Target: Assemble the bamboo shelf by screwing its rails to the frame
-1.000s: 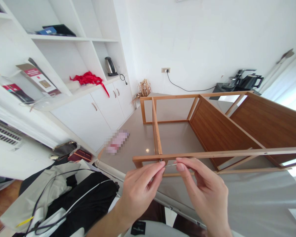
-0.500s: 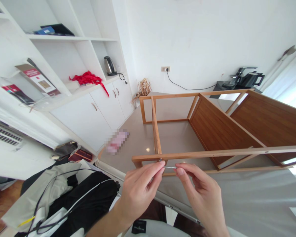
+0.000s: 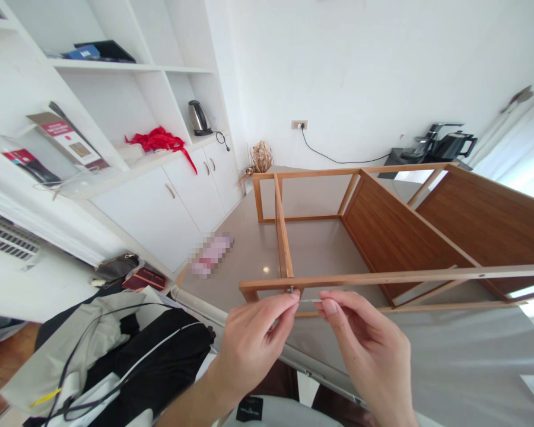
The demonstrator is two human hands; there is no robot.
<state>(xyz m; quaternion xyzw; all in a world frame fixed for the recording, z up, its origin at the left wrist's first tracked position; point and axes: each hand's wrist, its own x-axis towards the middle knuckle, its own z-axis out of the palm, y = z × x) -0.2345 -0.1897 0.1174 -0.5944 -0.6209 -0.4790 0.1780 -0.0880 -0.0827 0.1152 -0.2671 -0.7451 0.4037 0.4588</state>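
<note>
Between my two hands runs a thin silver hex key [image 3: 310, 300], its left end hidden at my left fingertips. My left hand [image 3: 260, 338] is closed, pinching that end with thumb and forefinger just under a small metal screw [image 3: 291, 289]. The screw stands out from the near rail of a wooden shelf frame [image 3: 351, 280], close to where a crossbar [image 3: 282, 231] meets it. My right hand [image 3: 367, 344] is closed too, with thumb and forefinger on the right end of the key.
The frame lies on its side on a grey table [image 3: 445, 350], with brown slatted panels [image 3: 396, 219] to the right. Clothes and cables [image 3: 160, 344] are heaped at lower left. White cabinets [image 3: 160, 196] line the left wall. Kettles and a stand [image 3: 449, 144] sit at the back right.
My right hand has shifted slightly right and turned a little, still pinching the key. The left hand has stayed almost in place beneath the screw.
</note>
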